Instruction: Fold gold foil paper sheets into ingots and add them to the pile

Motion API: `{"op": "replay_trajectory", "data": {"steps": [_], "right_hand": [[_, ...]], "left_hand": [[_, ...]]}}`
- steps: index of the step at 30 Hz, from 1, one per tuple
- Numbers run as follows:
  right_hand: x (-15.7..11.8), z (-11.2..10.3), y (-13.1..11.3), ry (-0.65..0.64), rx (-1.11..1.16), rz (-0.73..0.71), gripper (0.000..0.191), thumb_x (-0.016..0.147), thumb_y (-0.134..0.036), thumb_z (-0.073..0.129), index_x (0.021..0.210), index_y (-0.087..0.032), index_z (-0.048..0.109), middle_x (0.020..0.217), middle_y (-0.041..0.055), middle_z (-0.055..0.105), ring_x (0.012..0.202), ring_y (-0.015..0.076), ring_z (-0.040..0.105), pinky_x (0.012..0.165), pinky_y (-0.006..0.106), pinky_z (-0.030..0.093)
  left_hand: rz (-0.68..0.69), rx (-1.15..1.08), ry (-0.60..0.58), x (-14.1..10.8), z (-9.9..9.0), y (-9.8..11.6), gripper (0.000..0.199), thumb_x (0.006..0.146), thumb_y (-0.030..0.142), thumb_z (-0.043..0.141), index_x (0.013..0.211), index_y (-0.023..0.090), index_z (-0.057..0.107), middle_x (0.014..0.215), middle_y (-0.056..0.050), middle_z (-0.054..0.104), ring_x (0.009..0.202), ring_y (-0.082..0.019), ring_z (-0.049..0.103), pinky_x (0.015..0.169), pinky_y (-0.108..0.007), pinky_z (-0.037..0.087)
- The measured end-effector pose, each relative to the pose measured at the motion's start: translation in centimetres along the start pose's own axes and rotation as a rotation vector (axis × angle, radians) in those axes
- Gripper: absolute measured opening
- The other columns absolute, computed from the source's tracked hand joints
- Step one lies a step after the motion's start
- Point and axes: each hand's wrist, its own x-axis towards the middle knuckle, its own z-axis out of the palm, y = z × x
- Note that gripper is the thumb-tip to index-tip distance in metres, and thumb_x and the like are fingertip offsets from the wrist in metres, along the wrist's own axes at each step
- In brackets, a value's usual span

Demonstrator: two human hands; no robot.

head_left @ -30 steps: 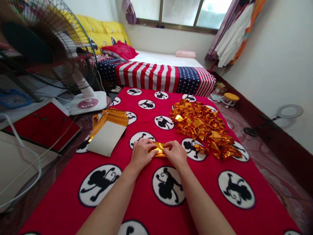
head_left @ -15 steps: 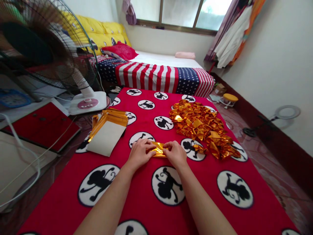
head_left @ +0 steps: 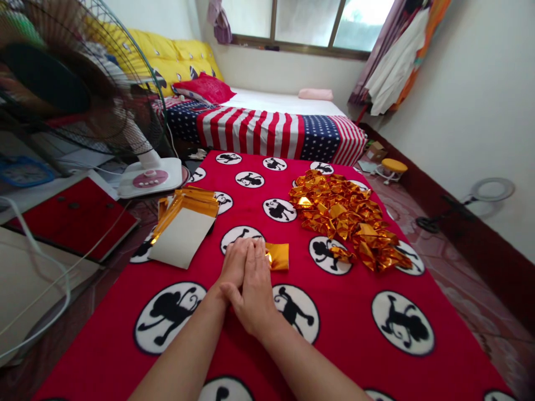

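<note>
Flat, shiny gold foil strip, right end square, left end hidden by hands, mid-bench between side edges. Right hand flat, fingers together, against left hand; left's grip unclear.

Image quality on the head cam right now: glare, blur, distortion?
Head view: right windowpane blown out; small bright glints on the foil pile and the foil strip; fan blades motion-blurred; wide-angle stretch toward the edges, forearms elongated; hands (left, right) reasonably sharp, no hard shadows around them.
</note>
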Motion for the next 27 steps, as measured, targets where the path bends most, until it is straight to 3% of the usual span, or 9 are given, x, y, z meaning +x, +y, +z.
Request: {"op": "replay_trajectory", "data": {"steps": [3,7,14,20,24,27], "right_hand": [[-0.2,0.2,0.7,0.017,-0.01,0.006,0.104,0.085,-0.054,0.061,0.155,-0.005,0.003,0.161,0.0204,0.01,0.15,0.0326,0.003,0.119,0.053,0.018],[-0.6,0.2,1.9,0.012,-0.055,0.021,0.107,0.085,-0.058,0.059,0.155,-0.002,0.0,0.16,0.0227,0.011,0.149,0.0322,0.006,0.118,0.053,0.023],[-2.0,-2.7,4.9,-0.147,-0.257,0.052,0.098,0.084,-0.066,0.052,0.151,0.0,0.027,0.159,0.0221,0.011,0.149,0.0327,0.008,0.119,0.052,0.015],[-2.4,-4.3,5.8,-0.171,-0.348,0.084,0.096,0.084,-0.066,0.052,0.151,-0.003,0.028,0.16,0.0177,0.009,0.15,0.0301,0.007,0.12,0.05,0.011],[-2.5,-4.1,5.8,-0.153,-0.359,0.088,0.097,0.083,-0.066,0.053,0.151,-0.003,0.026,0.16,0.0178,0.009,0.15,0.0297,0.005,0.12,0.051,0.01],[-2.6,-4.0,5.7,-0.146,-0.36,0.075,0.095,0.084,-0.066,0.052,0.152,-0.003,0.027,0.16,0.0176,0.008,0.15,0.0298,0.004,0.12,0.052,0.009]], "left_hand": [[0.081,0.055,-0.157,0.4,-0.4,0.0,0.019,0.089,0.026,0.057,0.102,0.022,0.07,0.11,-0.008,0.068,0.106,-0.026,0.056,0.089,-0.039,0.04],[0.147,0.104,-0.223,0.6,-0.7,-0.1,0.016,0.084,0.025,0.061,0.093,0.026,0.074,0.114,-0.005,0.067,0.108,-0.026,0.054,0.088,-0.041,0.04],[0.144,0.067,-0.16,0.4,-0.4,-0.3,0.027,0.081,0.027,0.068,0.107,0.032,0.074,0.112,-0.003,0.067,0.107,-0.024,0.056,0.093,-0.04,0.042],[0.08,0.068,-0.098,0.3,-0.8,-1.4,0.027,0.079,0.025,0.069,0.106,0.028,0.074,0.108,-0.003,0.068,0.104,-0.022,0.059,0.093,-0.037,0.045],[-0.008,0.102,-0.043,-1.0,-2.6,-0.1,0.024,0.081,0.021,0.066,0.101,0.028,0.076,0.104,-0.004,0.069,0.099,-0.024,0.062,0.087,-0.038,0.049],[0.0,-0.022,0.024,-2.6,-3.5,1.8,0.02,0.085,0.028,0.064,0.102,0.028,0.074,0.108,-0.004,0.069,0.099,-0.023,0.063,0.085,-0.036,0.052]]}}
